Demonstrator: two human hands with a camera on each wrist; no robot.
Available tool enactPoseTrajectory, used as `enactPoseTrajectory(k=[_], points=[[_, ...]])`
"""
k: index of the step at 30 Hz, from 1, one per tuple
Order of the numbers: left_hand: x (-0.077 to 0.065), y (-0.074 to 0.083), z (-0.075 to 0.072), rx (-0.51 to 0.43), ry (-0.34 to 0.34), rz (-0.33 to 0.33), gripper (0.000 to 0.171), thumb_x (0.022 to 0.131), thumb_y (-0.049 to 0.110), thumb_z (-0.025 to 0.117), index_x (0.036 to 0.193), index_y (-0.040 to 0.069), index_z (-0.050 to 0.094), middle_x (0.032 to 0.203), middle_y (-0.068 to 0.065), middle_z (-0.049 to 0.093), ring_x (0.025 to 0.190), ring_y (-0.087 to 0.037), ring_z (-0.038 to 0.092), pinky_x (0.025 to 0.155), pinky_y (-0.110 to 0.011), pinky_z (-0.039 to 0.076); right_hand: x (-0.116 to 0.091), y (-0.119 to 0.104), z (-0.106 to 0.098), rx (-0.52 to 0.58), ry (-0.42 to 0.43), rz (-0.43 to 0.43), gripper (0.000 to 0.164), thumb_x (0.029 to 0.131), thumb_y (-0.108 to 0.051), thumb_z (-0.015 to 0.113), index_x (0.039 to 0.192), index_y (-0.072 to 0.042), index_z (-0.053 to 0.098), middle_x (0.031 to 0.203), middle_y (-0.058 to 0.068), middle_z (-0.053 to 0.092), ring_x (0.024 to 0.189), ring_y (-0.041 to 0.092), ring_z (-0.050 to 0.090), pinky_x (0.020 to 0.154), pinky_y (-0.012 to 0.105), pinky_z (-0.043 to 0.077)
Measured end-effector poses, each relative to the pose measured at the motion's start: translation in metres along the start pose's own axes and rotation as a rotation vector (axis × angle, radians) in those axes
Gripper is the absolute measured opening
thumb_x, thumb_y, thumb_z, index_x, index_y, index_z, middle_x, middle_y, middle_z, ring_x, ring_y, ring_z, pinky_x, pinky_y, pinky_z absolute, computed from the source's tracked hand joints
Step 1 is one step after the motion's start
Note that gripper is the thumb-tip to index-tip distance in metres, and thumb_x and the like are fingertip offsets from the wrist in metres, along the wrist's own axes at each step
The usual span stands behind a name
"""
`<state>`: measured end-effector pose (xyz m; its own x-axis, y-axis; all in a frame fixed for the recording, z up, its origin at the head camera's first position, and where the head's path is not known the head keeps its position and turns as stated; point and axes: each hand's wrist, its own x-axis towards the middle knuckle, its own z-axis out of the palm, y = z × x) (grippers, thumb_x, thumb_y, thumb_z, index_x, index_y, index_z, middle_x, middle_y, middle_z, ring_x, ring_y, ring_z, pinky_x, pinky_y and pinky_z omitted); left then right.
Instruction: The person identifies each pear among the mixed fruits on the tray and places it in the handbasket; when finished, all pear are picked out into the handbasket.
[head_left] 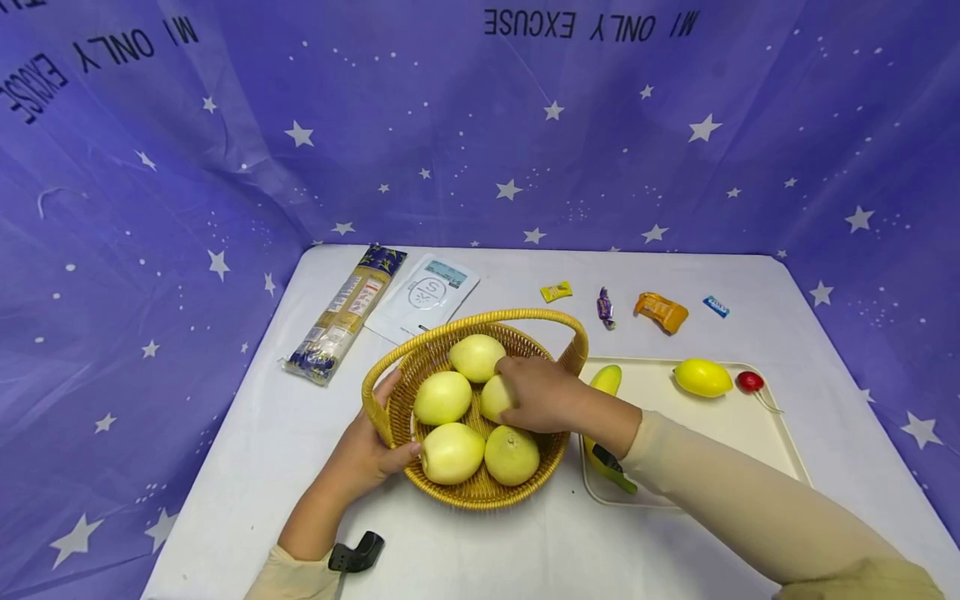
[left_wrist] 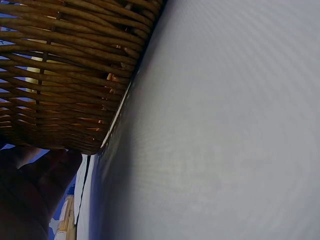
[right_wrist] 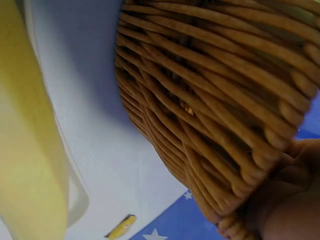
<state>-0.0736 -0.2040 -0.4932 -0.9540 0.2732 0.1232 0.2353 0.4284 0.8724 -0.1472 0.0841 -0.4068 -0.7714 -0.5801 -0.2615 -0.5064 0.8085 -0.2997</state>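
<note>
A woven wicker basket (head_left: 480,503) with an arched handle holds several pale yellow-green, roundish fruits (head_left: 453,453). My left hand (head_left: 367,454) grips the basket's left side, thumb over the rim; the left wrist view shows its fingers (left_wrist: 50,170) against the outer weave. Reaching over the right rim, my right hand (head_left: 542,392) has its fingers round one fruit (head_left: 495,400) inside the basket. That fruit is partly hidden by the hand. In the right wrist view the basket wall (right_wrist: 215,90) covers most of the right hand (right_wrist: 295,195).
Right of the basket, a cream tray (head_left: 735,433) bears a banana (head_left: 606,380), a lemon (head_left: 702,378) and a red radish-like item (head_left: 749,382). Behind lie wrapped sweets (head_left: 662,312). A noodle packet (head_left: 347,317) and a white pouch (head_left: 427,296) lie at the back left.
</note>
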Motion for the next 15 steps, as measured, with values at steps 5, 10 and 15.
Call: enactPoseTrajectory(k=[5, 10, 15], points=[[0.001, 0.0, 0.0, -0.003, -0.004, -0.003, 0.105, 0.075, 0.033, 0.081, 0.156, 0.027, 0.013, 0.148, -0.012, 0.04, 0.129, -0.028, 0.046, 0.106, -0.03, 0.034, 0.004, 0.001, 0.004, 0.025, -0.02, 0.028, 0.063, 0.08, -0.045, 0.075, 0.124, -0.007, 0.05, 0.108, 0.004, 0.061, 0.096, 0.019, 0.059, 0.085, 0.035, 0.047], [0.001, 0.001, 0.0, -0.002, -0.013, -0.01, 0.106, 0.076, 0.034, 0.08, 0.156, 0.027, 0.012, 0.148, -0.011, 0.039, 0.13, -0.026, 0.045, 0.105, -0.024, 0.032, -0.008, 0.001, 0.004, 0.028, -0.033, 0.003, 0.074, 0.088, -0.047, 0.065, 0.142, -0.002, 0.04, 0.135, 0.013, 0.05, 0.119, 0.024, 0.052, 0.1, 0.038, 0.042], [0.0, 0.004, -0.004, 0.035, -0.058, -0.024, 0.104, 0.079, 0.036, 0.079, 0.156, 0.029, 0.01, 0.151, -0.009, 0.035, 0.133, -0.026, 0.041, 0.109, -0.044, 0.031, -0.041, 0.001, -0.002, 0.042, 0.054, -0.092, 0.072, 0.092, -0.047, 0.06, 0.145, -0.004, 0.039, 0.144, 0.011, 0.043, 0.126, 0.023, 0.047, 0.104, 0.038, 0.039]])
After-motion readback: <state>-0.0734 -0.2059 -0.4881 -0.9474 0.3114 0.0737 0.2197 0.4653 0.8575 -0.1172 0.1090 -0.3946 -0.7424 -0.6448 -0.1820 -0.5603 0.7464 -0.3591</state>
